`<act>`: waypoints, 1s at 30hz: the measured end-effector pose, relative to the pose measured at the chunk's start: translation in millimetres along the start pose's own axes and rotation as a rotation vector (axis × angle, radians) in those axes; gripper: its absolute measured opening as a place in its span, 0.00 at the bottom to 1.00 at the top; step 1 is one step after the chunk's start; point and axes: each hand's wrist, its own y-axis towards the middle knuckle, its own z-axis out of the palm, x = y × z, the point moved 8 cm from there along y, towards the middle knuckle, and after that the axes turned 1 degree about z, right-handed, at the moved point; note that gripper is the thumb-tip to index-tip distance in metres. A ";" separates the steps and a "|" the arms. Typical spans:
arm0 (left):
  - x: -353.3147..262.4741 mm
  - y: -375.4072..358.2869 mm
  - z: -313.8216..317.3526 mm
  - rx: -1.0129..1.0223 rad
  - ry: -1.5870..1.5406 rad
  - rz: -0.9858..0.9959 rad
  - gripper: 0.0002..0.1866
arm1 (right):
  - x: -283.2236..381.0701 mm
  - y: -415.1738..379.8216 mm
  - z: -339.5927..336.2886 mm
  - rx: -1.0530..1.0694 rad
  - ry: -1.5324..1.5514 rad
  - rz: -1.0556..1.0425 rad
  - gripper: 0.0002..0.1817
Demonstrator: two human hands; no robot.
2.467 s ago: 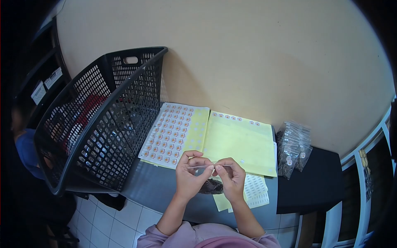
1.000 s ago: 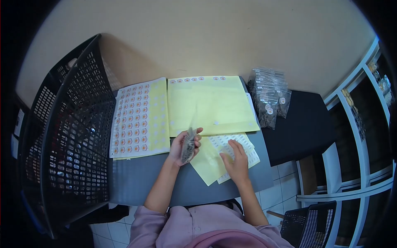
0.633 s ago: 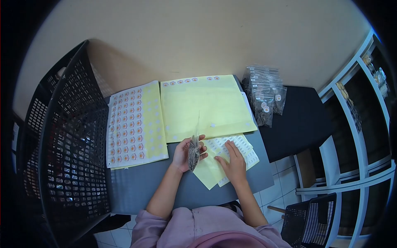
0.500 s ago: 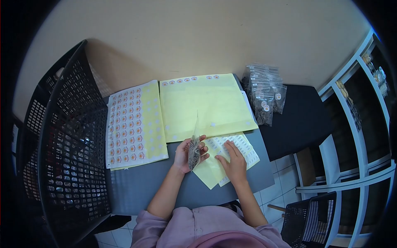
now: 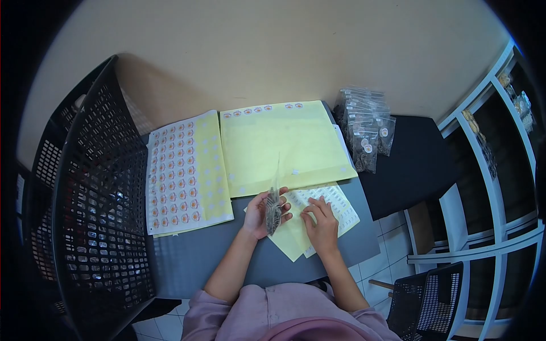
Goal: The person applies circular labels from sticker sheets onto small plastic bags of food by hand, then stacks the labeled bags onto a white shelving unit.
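My left hand [image 5: 258,217] is closed around a small clear plastic bag [image 5: 274,213] with dark contents, held upright and seen nearly edge-on. To its right, my right hand [image 5: 322,230] is over sheets of small white labels [image 5: 343,209] on yellow backing. Its thumb and forefinger are drawn together at the sheet; whatever lies between them is too small to make out. Beyond both hands lies a large yellow backing sheet [image 5: 284,142] with a few round stickers along its top edge. A sheet of round orange-and-white stickers [image 5: 181,170] lies at the left.
A tall black plastic basket [image 5: 96,187] stands at the table's left. Filled, stickered clear bags [image 5: 364,122] are stacked on a black surface [image 5: 415,165] at the right. White shelving [image 5: 495,176] and a black chair [image 5: 438,295] are further right.
My right hand's fingers went from lying flat on the label sheets to a raised pinch. My left hand with the bag shifted slightly to the right.
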 end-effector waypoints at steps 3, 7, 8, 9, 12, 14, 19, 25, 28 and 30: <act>-2.0 -3.7 2.8 -0.099 0.194 0.049 0.20 | -2.1 -0.3 -2.0 -0.013 0.079 0.017 0.05; -5.3 -2.1 13.3 -0.134 0.343 0.168 0.17 | -23.6 4.3 -9.8 -0.040 0.410 0.158 0.03; -10.4 -2.0 13.8 -0.151 0.431 0.256 0.17 | -26.8 5.4 -12.2 -0.041 0.410 0.155 0.03; -12.3 -1.8 13.2 -0.110 0.487 0.294 0.17 | -40.1 4.6 -19.5 -0.156 0.586 0.256 0.02; -19.7 -3.6 17.4 -0.146 0.788 0.503 0.18 | -47.8 5.2 -37.7 -0.346 0.781 0.333 0.01; -18.3 -4.3 25.2 -0.150 0.818 0.511 0.19 | -31.4 11.2 -52.6 -0.371 0.704 0.284 0.01; -24.4 -11.1 38.4 -0.080 0.863 0.737 0.23 | 33.6 39.9 -26.0 -0.221 0.682 0.106 0.02; -30.4 -12.2 22.7 -0.140 0.619 0.680 0.20 | 54.5 47.0 18.1 -0.198 0.474 0.167 0.05; -33.4 -13.5 19.4 -0.160 0.573 0.688 0.19 | 45.3 43.3 32.0 -0.182 0.451 0.239 0.07; -35.5 -14.5 19.5 -0.164 0.579 0.701 0.19 | 40.8 40.5 34.0 -0.208 0.470 0.265 0.07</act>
